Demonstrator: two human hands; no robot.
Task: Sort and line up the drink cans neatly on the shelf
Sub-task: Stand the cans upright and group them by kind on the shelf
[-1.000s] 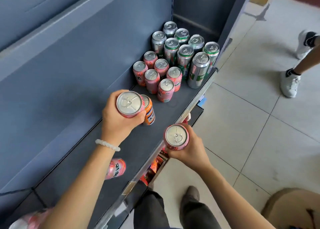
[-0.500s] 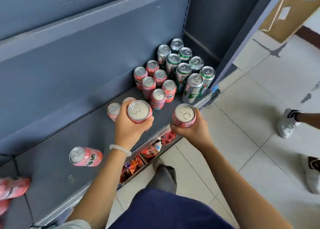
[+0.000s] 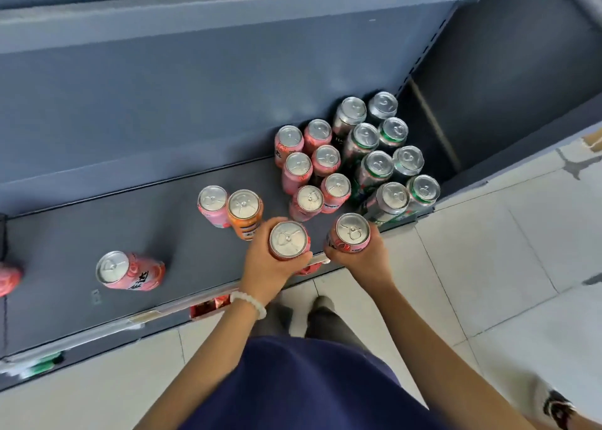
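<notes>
My left hand (image 3: 272,266) grips an upright pink can (image 3: 289,240) over the front of the grey shelf (image 3: 65,227). Beside it my right hand (image 3: 361,257) grips a second pink can (image 3: 350,234) at the shelf's front edge. Just behind stand several pink cans (image 3: 308,169) in two rows, and to their right several taller silver-and-green cans (image 3: 384,156) in two rows. Left of my left hand stand a loose pink can (image 3: 212,205) and an orange can (image 3: 245,213), touching. Farther left another pink can (image 3: 128,271) stands alone.
A pink can (image 3: 8,280) shows partly at the left frame edge. The shelf's back panel (image 3: 163,110) and right side wall (image 3: 508,81) close it in. A lower shelf with red packets (image 3: 208,306) juts out below. Tiled floor (image 3: 472,266) lies to the right.
Both hands have carried their cans to the right and closer to the lined-up pink group. The view has swung left, showing more of the shelf's left side.
</notes>
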